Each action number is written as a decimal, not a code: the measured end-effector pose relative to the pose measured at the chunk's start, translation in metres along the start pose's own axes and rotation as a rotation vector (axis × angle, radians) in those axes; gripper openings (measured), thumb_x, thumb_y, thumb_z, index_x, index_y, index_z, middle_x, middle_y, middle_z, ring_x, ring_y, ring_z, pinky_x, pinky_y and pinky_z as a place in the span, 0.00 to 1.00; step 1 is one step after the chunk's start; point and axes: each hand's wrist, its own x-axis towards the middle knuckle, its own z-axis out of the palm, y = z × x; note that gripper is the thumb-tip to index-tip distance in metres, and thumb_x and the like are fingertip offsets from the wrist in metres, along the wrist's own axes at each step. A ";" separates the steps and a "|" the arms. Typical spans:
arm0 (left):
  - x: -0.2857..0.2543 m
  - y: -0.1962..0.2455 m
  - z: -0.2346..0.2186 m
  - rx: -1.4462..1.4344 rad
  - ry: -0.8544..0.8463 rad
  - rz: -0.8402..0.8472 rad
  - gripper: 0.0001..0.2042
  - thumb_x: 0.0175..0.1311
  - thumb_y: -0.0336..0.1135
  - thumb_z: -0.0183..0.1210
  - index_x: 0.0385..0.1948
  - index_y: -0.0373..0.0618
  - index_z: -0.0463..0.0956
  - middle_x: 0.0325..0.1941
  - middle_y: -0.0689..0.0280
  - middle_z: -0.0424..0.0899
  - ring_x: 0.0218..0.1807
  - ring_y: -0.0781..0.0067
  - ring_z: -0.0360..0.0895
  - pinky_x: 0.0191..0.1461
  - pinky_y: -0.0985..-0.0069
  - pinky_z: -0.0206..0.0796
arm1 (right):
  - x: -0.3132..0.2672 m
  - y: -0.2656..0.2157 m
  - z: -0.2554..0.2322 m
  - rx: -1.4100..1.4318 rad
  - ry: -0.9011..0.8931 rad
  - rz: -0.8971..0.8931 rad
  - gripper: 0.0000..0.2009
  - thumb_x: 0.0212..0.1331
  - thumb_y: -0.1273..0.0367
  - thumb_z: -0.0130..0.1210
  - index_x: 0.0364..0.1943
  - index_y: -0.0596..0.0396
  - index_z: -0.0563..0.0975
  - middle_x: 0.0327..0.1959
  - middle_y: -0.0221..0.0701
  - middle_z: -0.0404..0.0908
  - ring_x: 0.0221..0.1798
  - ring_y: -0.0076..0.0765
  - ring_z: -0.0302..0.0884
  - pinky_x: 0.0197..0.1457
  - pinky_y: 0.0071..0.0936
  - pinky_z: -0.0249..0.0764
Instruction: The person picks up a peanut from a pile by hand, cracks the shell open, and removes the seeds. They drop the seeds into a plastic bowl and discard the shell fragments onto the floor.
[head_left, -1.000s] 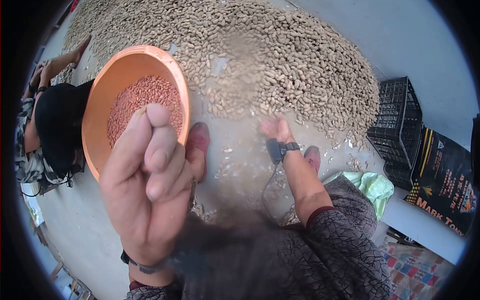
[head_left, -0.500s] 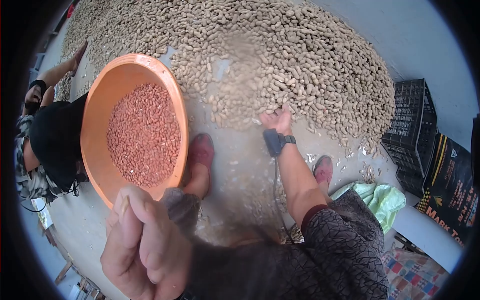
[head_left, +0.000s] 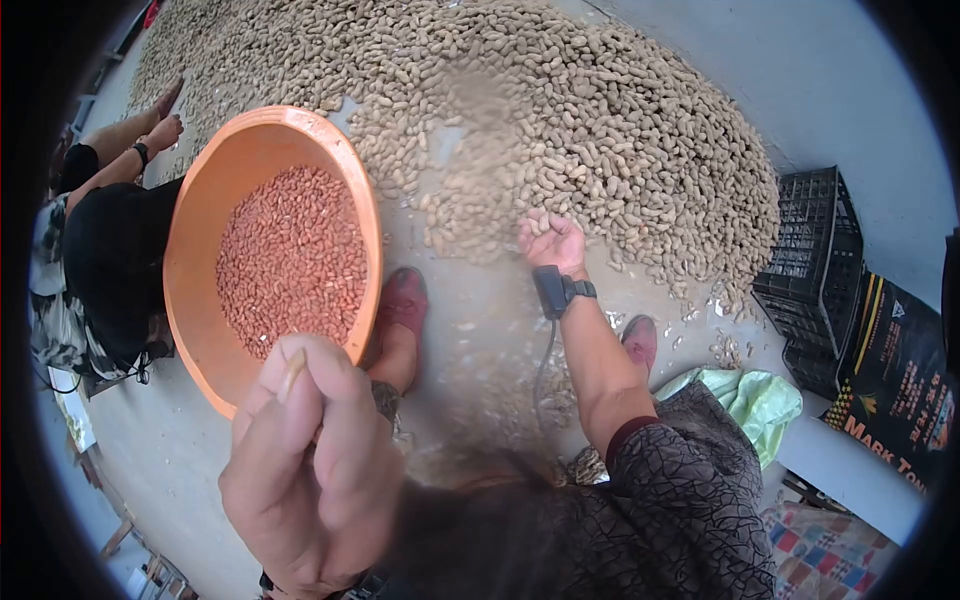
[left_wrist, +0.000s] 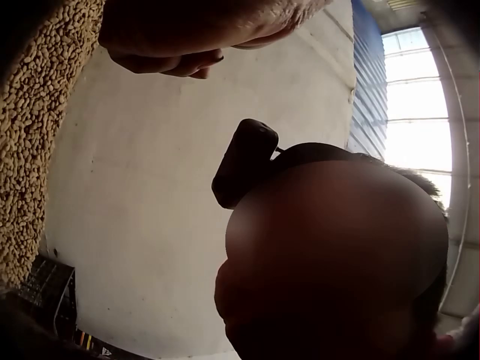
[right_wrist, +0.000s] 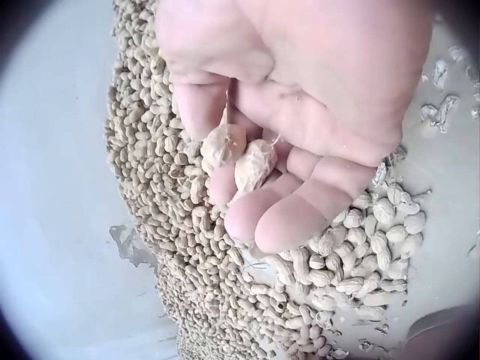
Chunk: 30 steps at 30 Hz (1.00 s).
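My right hand (head_left: 556, 246) is palm up at the near edge of a heap of unshelled peanuts (head_left: 650, 170). Its curled fingers hold two peanuts (right_wrist: 255, 165), seen clearly in the right wrist view. Close to the head camera, my left hand (head_left: 305, 470) is raised with fingers curled and thumb tip against a finger; nothing shows between them. The left wrist view catches only the dark underside of that hand (left_wrist: 202, 30). Beyond it stands an orange basin (head_left: 200, 270) holding red shelled peanuts (head_left: 290, 255).
Another person in a black cap (head_left: 115, 270) sits at the left beside the basin. Black plastic crates (head_left: 810, 250), a printed black sack (head_left: 900, 380) and a pale green bag (head_left: 765, 400) are at the right. Shell bits (head_left: 735, 345) litter the floor near my shoes (head_left: 402, 305).
My right hand has gone from the heap's edge to palm up with peanuts in its fingers. The left hand dropped lower, then rose slightly. More of the basin's contents shows than at first.
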 end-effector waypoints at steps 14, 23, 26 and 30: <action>0.010 -0.022 -0.005 0.014 -0.285 -0.065 0.12 0.66 0.32 0.46 0.42 0.31 0.70 0.23 0.66 0.74 0.18 0.85 0.62 0.20 0.90 0.53 | -0.130 -0.023 0.090 -0.167 -0.498 0.162 0.15 0.59 0.64 0.49 0.44 0.61 0.71 0.28 0.34 0.74 0.22 0.22 0.65 0.21 0.17 0.63; 0.019 -0.066 0.003 0.246 -0.274 -0.043 0.11 0.65 0.32 0.49 0.43 0.36 0.71 0.25 0.69 0.73 0.21 0.86 0.66 0.20 0.92 0.54 | -0.247 -0.033 0.192 -0.536 -0.619 0.012 0.19 0.61 0.62 0.50 0.50 0.64 0.70 0.20 0.24 0.70 0.17 0.18 0.63 0.15 0.15 0.58; 0.018 -0.072 0.008 0.286 -0.501 0.052 0.10 0.65 0.33 0.49 0.41 0.37 0.72 0.25 0.71 0.73 0.22 0.88 0.66 0.24 0.93 0.55 | -0.271 -0.030 0.203 -0.629 -0.631 -0.030 0.20 0.61 0.62 0.52 0.51 0.64 0.69 0.21 0.25 0.72 0.17 0.16 0.64 0.15 0.12 0.58; 0.003 -0.070 0.021 0.239 -0.630 0.031 0.08 0.66 0.34 0.49 0.37 0.39 0.73 0.25 0.73 0.73 0.24 0.89 0.66 0.28 0.91 0.58 | -0.294 -0.033 0.207 -0.644 -0.586 -0.063 0.18 0.63 0.61 0.49 0.49 0.62 0.69 0.22 0.31 0.76 0.15 0.16 0.68 0.13 0.09 0.60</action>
